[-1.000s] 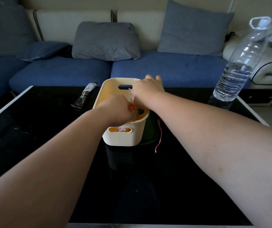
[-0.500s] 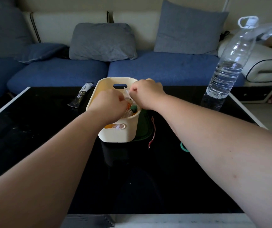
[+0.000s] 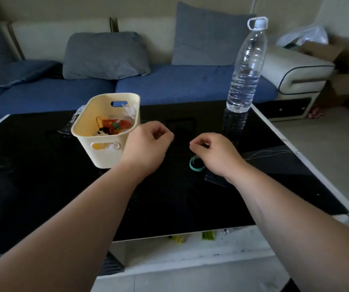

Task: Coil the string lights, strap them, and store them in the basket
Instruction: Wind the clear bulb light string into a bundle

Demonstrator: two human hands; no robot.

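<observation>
We are hovering our left hand [image 3: 148, 145] and right hand [image 3: 214, 153], loosely curled and seemingly empty, beside the basket [image 3: 106, 160], since the string lights [image 3: 112, 125] are lying inside.

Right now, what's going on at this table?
A person is tidying string lights. An orange coil already lies in the cream basket on the black table. Both hands hover beside it, the left hand loosely curled and empty; whether the right hand pinches anything is unclear. A teal band lies under it, a water bottle behind.
</observation>
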